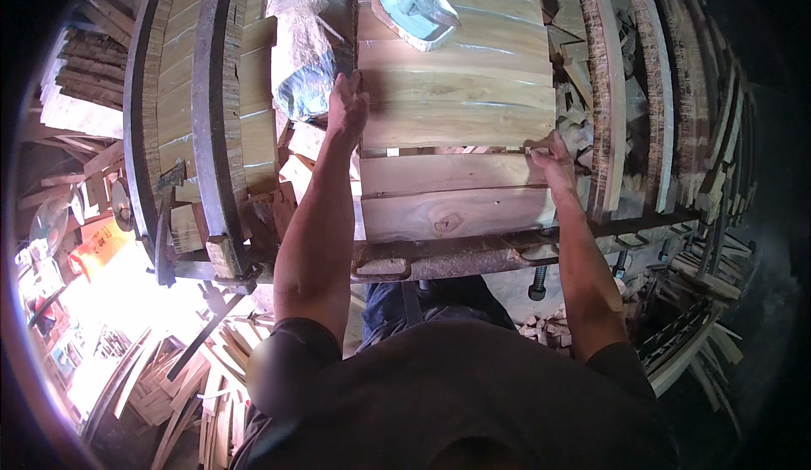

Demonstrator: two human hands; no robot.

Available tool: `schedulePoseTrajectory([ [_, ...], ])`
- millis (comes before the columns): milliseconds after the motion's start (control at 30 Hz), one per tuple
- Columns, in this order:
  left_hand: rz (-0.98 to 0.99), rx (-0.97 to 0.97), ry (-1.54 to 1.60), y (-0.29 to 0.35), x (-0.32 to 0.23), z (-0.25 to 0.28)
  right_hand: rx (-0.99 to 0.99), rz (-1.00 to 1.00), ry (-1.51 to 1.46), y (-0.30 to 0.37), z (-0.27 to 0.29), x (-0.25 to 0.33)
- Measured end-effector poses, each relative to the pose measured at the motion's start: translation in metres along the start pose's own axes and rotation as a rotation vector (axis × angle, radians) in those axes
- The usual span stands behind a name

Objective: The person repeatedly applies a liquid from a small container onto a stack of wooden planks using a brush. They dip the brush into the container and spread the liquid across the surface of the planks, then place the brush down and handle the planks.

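Note:
Several pale wooden boards [456, 90] lie side by side across the bench, with whitish streaks along their seams. A gap parts them from two nearer boards [456, 174], the closest of which has a dark knot. My left hand [348, 108] is closed at the left ends of the far boards, beside a plastic-wrapped bundle [302, 48]. At the right ends, by the gap, my right hand [553, 164] has its fingers bent around a board's end. A cut-open container [416, 12] with pale bluish-white contents sits on the far boards.
A dark metal rail [456, 260] with loops and bolts runs along the front. Long dark bars [213, 115] stand left over another board panel; wooden strips [601, 90] stand right. Offcuts [194, 411] lie heaped at lower left, near a bright glare. Stacked wood [84, 90] is at far left.

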State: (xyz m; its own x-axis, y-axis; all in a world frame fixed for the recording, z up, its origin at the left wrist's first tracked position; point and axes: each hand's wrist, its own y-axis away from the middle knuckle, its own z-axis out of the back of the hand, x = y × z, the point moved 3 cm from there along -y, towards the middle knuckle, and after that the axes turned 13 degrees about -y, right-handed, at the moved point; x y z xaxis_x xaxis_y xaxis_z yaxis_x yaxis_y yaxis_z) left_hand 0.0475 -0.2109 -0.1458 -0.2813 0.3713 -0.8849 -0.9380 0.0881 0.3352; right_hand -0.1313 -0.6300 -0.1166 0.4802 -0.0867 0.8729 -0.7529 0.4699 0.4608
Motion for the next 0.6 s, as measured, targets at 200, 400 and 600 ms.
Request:
schedulePoseTrajectory([
  [200, 0.141, 0.074, -0.016, 0.011, -0.038, 0.001, -0.049, -0.028, 0.008, 0.017, -0.011, 0.016],
  [400, 0.019, 0.017, 0.032, -0.001, -0.010, 0.005, 0.032, -0.091, 0.122, 0.005, 0.002, 0.006],
  [600, -0.148, -0.044, 0.254, -0.043, -0.011, 0.004, 0.066, 0.035, 0.071, -0.004, 0.016, -0.025],
])
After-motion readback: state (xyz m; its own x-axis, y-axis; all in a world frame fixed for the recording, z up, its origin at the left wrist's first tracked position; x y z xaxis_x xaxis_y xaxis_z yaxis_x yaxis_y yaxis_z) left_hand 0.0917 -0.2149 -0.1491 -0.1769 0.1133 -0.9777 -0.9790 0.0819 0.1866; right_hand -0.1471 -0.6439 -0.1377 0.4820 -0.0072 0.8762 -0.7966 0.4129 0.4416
